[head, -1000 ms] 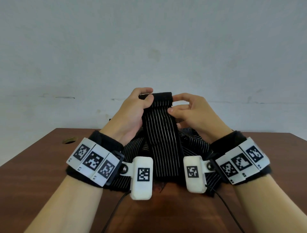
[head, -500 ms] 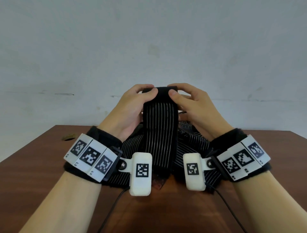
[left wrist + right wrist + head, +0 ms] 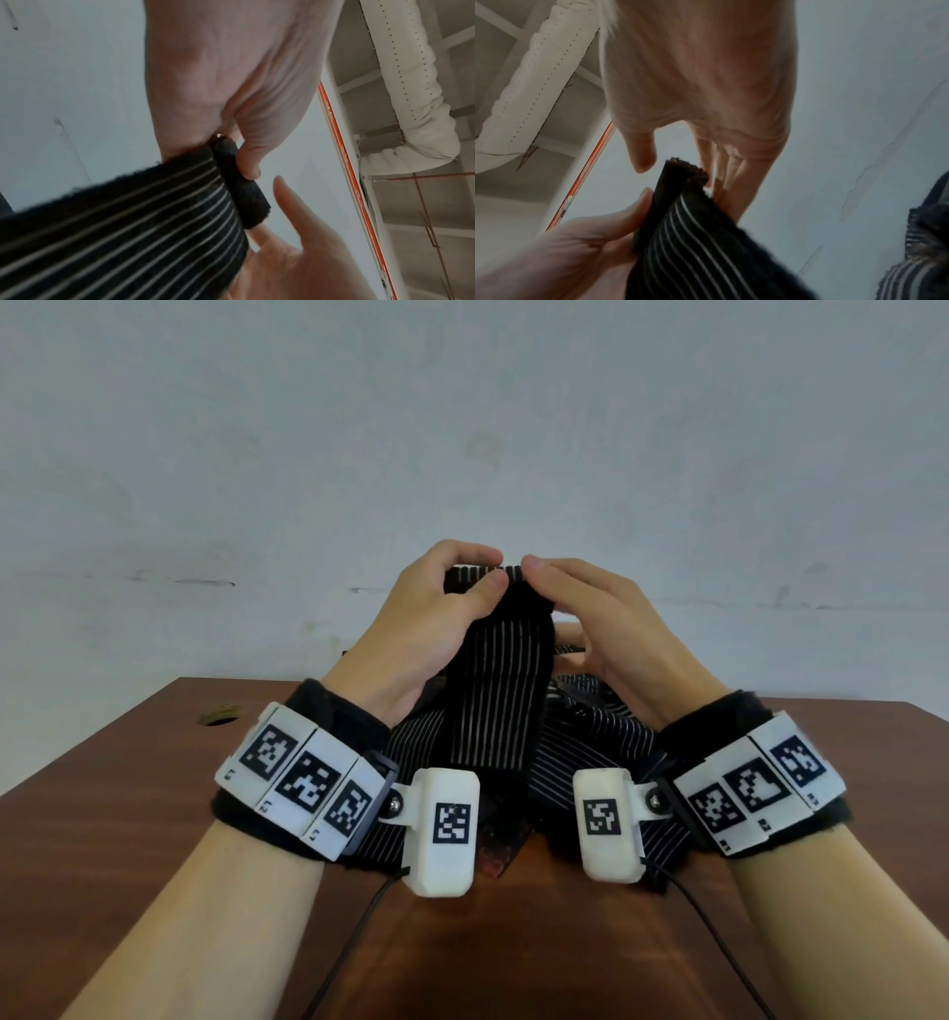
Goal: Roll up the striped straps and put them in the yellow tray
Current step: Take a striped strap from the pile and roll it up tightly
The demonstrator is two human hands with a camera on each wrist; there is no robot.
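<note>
The strap (image 3: 495,690) you are handling is hanging lengthwise from your raised hands, its long axis running from the folded top end near the wall down toward you and the heap of straps (image 3: 595,742) lying on the wooden table (image 3: 154,814). Its thin white stripes are running along that length, and the plain black end is turning over at the top into the first small fold of a roll. Your left hand (image 3: 426,618) is gripping that top end, thumb pressing on the near face and curled fingers wrapping over the far side; the left wrist view shows a fingertip sitting on the black folded edge. Your right hand (image 3: 611,629) is pinching the right part of the same end, thumb on top and fingers bending behind the strap; the right wrist view shows the thumb slightly off the frayed tip while the other fingers are touching its back. The lower part of the strap is passing between your two wrists and merging with the heap, which is resting just in front of you. The white bands (image 3: 303,785) on both wrists are carrying black square code patterns and a few tiny marks too small to read. A small hole (image 3: 220,714) is sitting in the table's far left area.
</note>
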